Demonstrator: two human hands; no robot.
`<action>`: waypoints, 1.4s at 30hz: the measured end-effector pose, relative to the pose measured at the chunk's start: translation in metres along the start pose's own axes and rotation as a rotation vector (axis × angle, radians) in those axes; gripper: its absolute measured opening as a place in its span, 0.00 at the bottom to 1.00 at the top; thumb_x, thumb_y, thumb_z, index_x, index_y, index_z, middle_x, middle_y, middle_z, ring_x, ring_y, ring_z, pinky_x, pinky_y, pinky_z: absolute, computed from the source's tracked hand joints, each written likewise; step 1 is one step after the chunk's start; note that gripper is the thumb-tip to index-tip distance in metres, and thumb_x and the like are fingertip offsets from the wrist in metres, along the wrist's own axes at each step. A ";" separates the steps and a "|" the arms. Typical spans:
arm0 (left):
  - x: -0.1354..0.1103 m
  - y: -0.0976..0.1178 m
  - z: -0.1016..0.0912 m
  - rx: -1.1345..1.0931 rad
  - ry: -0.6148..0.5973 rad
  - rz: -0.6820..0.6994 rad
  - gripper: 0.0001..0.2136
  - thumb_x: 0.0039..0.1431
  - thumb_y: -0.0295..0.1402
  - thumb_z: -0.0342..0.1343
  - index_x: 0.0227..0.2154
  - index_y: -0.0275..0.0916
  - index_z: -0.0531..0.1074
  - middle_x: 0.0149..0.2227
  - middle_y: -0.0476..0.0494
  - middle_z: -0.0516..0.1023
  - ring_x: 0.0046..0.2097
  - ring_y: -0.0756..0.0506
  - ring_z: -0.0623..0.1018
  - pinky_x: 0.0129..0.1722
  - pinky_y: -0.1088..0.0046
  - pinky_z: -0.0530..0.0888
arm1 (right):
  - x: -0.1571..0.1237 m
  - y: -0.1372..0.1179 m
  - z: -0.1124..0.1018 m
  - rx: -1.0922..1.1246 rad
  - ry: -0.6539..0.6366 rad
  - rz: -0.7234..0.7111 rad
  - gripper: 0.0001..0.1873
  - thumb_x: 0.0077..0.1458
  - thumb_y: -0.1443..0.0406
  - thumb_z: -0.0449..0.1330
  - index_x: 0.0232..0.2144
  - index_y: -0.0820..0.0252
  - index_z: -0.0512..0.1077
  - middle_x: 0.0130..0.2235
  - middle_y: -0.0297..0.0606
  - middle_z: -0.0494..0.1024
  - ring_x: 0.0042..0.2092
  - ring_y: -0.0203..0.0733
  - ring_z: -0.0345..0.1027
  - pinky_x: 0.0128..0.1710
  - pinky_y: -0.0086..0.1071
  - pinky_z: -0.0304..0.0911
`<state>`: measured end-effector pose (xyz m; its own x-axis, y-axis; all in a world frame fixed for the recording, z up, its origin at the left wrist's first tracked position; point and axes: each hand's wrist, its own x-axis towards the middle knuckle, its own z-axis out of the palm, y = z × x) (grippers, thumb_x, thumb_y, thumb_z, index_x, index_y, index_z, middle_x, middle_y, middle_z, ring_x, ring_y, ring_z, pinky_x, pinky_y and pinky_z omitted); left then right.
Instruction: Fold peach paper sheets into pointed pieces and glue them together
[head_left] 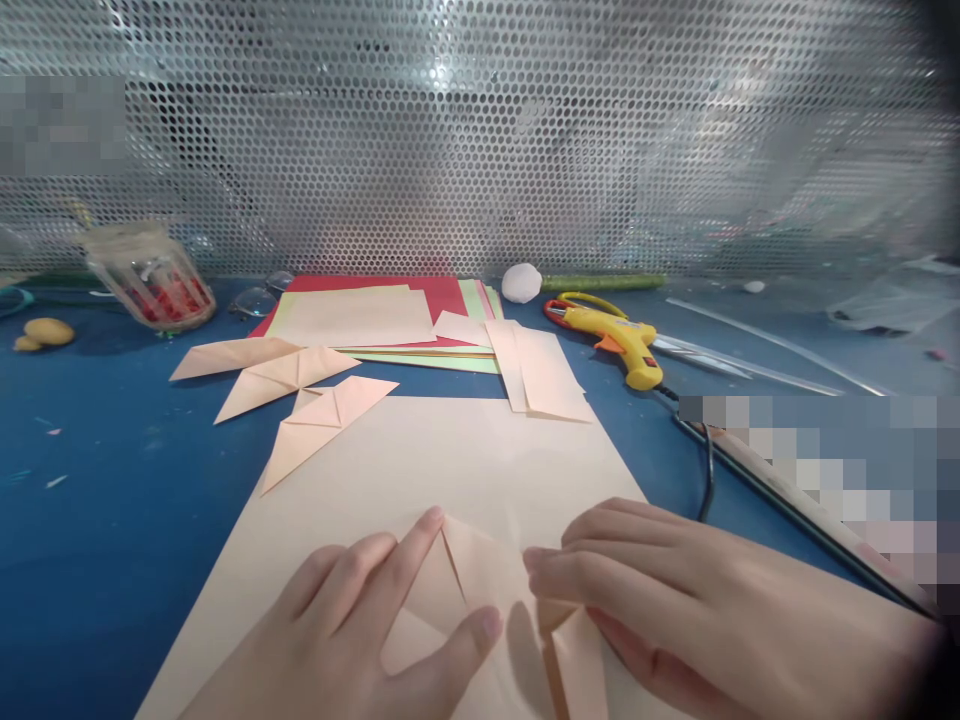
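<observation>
A glue gun [615, 335] lies toward the bench's [90, 540] far edge; left hand [352, 620] spread on, right hand [660, 575] pinching, creased peach paper [431, 585].

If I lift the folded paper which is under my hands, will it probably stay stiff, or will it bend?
The folded paper will probably feel light, because it looks thin. It may bend easily along its creases, as the part at the right hand stands up. The flatter part beneath the left hand might sag slightly, being so thin.
</observation>
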<state>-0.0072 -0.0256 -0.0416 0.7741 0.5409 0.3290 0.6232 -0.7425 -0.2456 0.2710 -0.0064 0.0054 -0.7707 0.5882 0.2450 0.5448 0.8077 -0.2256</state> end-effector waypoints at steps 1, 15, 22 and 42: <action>0.000 0.000 0.000 0.002 0.001 0.000 0.25 0.72 0.27 0.37 0.64 0.64 0.58 0.65 0.36 0.60 0.56 0.39 0.68 0.46 0.65 0.70 | 0.000 0.000 0.000 0.003 -0.001 -0.005 0.16 0.69 0.73 0.43 0.41 0.55 0.68 0.31 0.32 0.76 0.32 0.36 0.71 0.35 0.26 0.66; 0.001 -0.003 -0.005 0.052 -0.035 0.031 0.24 0.73 0.28 0.38 0.64 0.64 0.59 0.64 0.35 0.62 0.57 0.39 0.69 0.48 0.65 0.69 | -0.007 0.002 0.002 0.099 -0.103 0.013 0.17 0.58 0.80 0.45 0.40 0.56 0.65 0.31 0.33 0.71 0.30 0.37 0.67 0.30 0.27 0.59; 0.001 -0.001 -0.003 0.030 -0.003 0.014 0.25 0.74 0.27 0.36 0.63 0.64 0.60 0.64 0.37 0.64 0.57 0.39 0.70 0.48 0.65 0.67 | -0.009 0.003 0.001 0.167 -0.183 0.071 0.19 0.54 0.81 0.47 0.41 0.55 0.64 0.35 0.35 0.72 0.34 0.39 0.68 0.32 0.28 0.62; -0.001 -0.004 0.004 -0.158 0.152 -0.032 0.16 0.73 0.31 0.34 0.44 0.39 0.68 0.54 0.37 0.74 0.50 0.37 0.71 0.48 0.60 0.68 | 0.010 -0.008 0.013 -0.037 0.083 0.087 0.18 0.61 0.66 0.62 0.53 0.63 0.69 0.31 0.35 0.79 0.30 0.43 0.76 0.27 0.33 0.72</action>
<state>-0.0097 -0.0218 -0.0447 0.7211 0.5084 0.4706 0.6126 -0.7852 -0.0904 0.2543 -0.0072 -0.0028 -0.6912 0.6559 0.3033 0.6211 0.7538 -0.2145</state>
